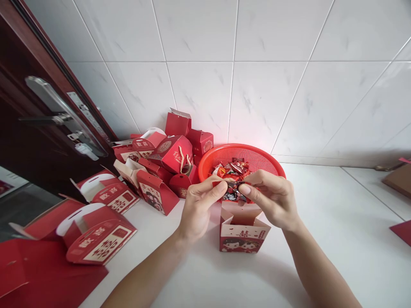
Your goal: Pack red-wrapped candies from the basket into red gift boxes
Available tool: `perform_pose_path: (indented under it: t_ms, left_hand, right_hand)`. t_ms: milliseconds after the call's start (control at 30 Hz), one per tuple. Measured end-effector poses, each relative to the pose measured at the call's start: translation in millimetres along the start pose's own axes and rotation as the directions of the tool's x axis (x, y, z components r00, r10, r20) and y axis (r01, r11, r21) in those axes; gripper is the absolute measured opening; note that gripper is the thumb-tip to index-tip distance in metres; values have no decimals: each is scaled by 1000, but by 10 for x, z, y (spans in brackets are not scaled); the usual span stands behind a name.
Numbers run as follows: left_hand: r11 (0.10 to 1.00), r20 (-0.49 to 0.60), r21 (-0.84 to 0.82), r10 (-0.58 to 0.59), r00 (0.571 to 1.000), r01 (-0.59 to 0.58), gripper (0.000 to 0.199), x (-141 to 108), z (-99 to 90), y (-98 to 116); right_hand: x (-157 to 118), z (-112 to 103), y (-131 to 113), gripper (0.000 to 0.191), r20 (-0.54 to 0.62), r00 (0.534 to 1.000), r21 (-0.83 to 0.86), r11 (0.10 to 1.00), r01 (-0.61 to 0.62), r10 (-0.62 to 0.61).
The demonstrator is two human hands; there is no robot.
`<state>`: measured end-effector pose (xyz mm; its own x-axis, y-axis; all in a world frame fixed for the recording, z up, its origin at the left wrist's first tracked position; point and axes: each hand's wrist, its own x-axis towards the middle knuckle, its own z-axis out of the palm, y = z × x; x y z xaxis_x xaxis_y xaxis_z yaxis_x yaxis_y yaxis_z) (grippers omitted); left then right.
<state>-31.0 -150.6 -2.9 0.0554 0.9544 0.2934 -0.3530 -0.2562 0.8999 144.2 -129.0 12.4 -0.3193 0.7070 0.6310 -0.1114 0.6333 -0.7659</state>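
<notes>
My left hand (201, 203) and my right hand (276, 199) meet above the table, thumbs and forefingers pinching a small dark wrapped candy (233, 185) from both sides. Just below them, a red and cream paper gift box (242, 243) stands upright with its top flaps open; a cartoon couple is printed on its front. Behind the hands is a red plastic basket (280, 168) with perforated walls. Many wrapped candies (239, 166) lie in it, partly hidden by my fingers.
Red gift boxes (170, 154) are heaped against the tiled wall left of the basket. More boxes (102, 246) line the table's left side, near a dark door (19, 85) with a metal handle. A brown cardboard piece (400, 182) lies at the far right.
</notes>
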Motion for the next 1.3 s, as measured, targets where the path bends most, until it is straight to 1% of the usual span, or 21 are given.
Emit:
perform_pose_path:
  t_ms: [67, 100, 167, 267, 367, 433, 567, 633, 733, 833, 900, 1000, 1067, 1100, 1133, 1200, 1233, 1300]
  left_hand:
    - [996, 13, -49, -70, 997, 71, 34, 16, 11, -1]
    - [995, 15, -56, -86, 996, 87, 36, 24, 10, 0]
    - [997, 24, -22, -78, 997, 78, 38, 34, -7, 11]
    - [988, 57, 154, -3, 998, -6, 34, 44, -49, 53]
    - [935, 95, 347, 42, 995, -73, 39, 51, -81, 101]
    - [918, 118, 387, 50, 992, -92, 42, 51, -91, 115]
    - [929, 173, 352, 52, 984, -111, 38, 42, -103, 103]
    - [928, 181, 352, 57, 982, -119, 37, 44, -109, 88]
    - [897, 175, 411, 100, 980, -165, 40, 58, -119, 77]
    - [857, 185, 468, 141, 973, -213, 42, 78, -127, 87]
    - [851, 179, 479, 145, 973, -215, 41, 89, -129, 101]
    - [880, 161, 453, 80, 984, -145, 39, 96, -125, 130]
    - [895, 165, 438, 16, 986, -88, 37, 88, -123, 156]
    - [890, 174, 449, 1, 985, -80, 35, 78, -125, 173]
    - [874, 186, 477, 3, 983, -93, 31, 64, -127, 192]
    - [795, 240, 586, 12, 971, -155, 24, 21, -136, 235]
    - [739, 287, 647, -8, 958, -188, 22, -4, -141, 256]
    - [623, 380, 747, -115, 918, -231, 24, -53, -144, 285]
  right_hand:
    - [9, 14, 13, 22, -11, 998, 83, 995, -57, 58]
    - [17, 13, 15, 25, -10, 996, 116, 989, -90, 92]
    - [36, -8, 9, 29, -24, 989, 136, 980, -143, 148]
    - [53, -66, -20, 33, -89, 981, 90, 982, -164, 172]
    - [57, -117, -39, 33, -109, 978, 28, 984, -176, 178]
    - [60, -132, -35, 32, -79, 973, 52, 976, -212, 215]
    - [79, -146, -13, 32, 58, 946, 271, 907, -321, 318]
    - [89, -169, -19, 31, 99, 935, 287, 889, -355, 342]
    - [95, -223, -57, 25, 105, 934, 193, 914, -357, 343]
    - [85, -259, -103, 23, 88, 951, 93, 948, -305, 297]
    - [73, -259, -121, 23, 61, 965, 26, 966, -258, 256]
    - [60, -264, -131, 21, 58, 975, -2, 976, -216, 216]
    - [54, -302, -145, 20, 76, 976, 8, 979, -204, 203]
    - [51, -336, -158, 19, 79, 977, -2, 980, -199, 199]
    - [46, -378, -177, 18, 81, 978, -26, 981, -192, 193]
    - [27, -478, -227, 16, 97, 978, -121, 977, -173, 185]
    - [13, -528, -256, 16, 117, 977, -182, 971, -157, 180]
    - [-20, -606, -314, 14, 165, 972, -294, 949, -112, 166]
